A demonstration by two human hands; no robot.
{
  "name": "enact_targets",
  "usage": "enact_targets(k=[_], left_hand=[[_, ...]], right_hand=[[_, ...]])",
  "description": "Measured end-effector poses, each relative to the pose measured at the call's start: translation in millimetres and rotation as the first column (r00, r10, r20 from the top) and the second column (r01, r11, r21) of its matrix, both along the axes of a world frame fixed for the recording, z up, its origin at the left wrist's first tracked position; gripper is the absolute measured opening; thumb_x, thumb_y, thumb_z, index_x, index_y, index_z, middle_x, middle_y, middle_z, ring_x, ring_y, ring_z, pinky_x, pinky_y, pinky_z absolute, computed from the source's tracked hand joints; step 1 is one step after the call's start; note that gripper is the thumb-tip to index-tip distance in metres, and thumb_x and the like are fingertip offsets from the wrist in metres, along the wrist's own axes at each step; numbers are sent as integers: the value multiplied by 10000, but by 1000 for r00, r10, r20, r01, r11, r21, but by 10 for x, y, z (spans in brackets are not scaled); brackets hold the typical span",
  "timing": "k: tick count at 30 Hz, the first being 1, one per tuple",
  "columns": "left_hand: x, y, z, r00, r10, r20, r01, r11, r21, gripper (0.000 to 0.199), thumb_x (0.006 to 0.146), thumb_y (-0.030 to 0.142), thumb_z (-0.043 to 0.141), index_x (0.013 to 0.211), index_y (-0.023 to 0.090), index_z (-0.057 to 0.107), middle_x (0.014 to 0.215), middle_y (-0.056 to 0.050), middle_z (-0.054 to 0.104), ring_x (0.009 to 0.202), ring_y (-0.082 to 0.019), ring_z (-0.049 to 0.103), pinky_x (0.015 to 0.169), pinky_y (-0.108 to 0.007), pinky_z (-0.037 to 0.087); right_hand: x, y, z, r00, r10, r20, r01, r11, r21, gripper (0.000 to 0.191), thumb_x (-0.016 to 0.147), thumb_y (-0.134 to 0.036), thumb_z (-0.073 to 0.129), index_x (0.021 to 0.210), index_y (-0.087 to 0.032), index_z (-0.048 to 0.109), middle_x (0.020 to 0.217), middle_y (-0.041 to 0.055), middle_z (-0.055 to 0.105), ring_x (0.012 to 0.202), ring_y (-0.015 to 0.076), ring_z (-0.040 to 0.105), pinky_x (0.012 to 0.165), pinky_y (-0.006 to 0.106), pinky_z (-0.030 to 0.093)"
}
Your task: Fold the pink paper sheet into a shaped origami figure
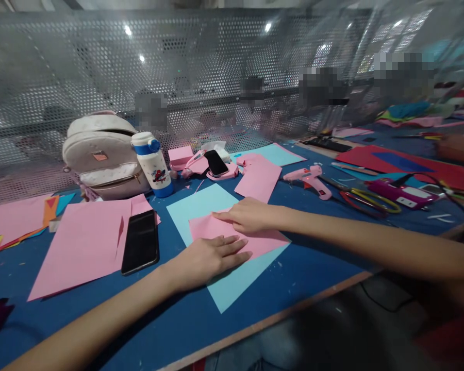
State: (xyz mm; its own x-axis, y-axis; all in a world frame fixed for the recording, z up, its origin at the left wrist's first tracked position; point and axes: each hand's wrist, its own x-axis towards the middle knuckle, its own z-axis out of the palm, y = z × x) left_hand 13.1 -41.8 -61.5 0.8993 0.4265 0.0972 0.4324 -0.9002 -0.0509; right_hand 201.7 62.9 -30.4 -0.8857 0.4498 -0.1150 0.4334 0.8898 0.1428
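A pink sheet [261,244] lies on top of a larger light blue sheet [232,292] on the blue table. My left hand [209,259] rests flat on the pink sheet's lower left part, fingers stretched out to the right. Above it, my right hand [251,215] touches the sheet's upper edge with its index finger extended; the other fingers are curled under, and nothing shows in them. A black phone [141,241] lies to the left of both sheets, partly over another pink sheet [87,242].
Behind stand a white backpack [102,154] and a bottle [153,167] near a perforated metal screen [201,67]. To the right lie a pink glue gun [309,179], scissors [367,200] and red paper [444,172]. A person's blurred hand [457,150] shows at the far right.
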Motion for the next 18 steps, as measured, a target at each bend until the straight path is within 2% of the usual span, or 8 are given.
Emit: enact_targets(k=[5, 11, 18], left_hand=[[-6, 1, -10, 1000, -2, 30, 2, 1000, 7, 421, 1045, 185, 303, 1454, 147, 395, 1492, -141, 442, 1373, -262, 432, 1067, -398, 449], [-7, 6, -9, 1000, 5, 25, -6, 1000, 9, 417, 1042, 174, 308, 1445, 136, 407, 1494, -124, 447, 1345, -277, 466, 1054, -400, 463], [-4, 10, -10, 1000, 7, 25, -7, 1000, -11, 414, 1042, 155, 310, 1447, 146, 396, 1497, -126, 438, 1358, -267, 453, 1050, -404, 466]], right_hand=[[-203, 25, 72, 999, 20, 37, -18, 998, -58, 609, 899, -201, 442, 1490, -328, 369, 946, 96, 745, 755, 243, 675, 567, 278, 306], [-467, 7, 175, 991, 117, 56, -113, 990, -82, 635, 874, -158, 467, 1480, -329, 391, 1027, 86, 745, 819, 234, 659, 566, 273, 308], [-630, -5, 104, 981, 175, 78, -172, 984, -47, 661, 889, -172, 448, 1516, -324, 308, 1015, 77, 749, 796, 241, 671, 577, 277, 337]])
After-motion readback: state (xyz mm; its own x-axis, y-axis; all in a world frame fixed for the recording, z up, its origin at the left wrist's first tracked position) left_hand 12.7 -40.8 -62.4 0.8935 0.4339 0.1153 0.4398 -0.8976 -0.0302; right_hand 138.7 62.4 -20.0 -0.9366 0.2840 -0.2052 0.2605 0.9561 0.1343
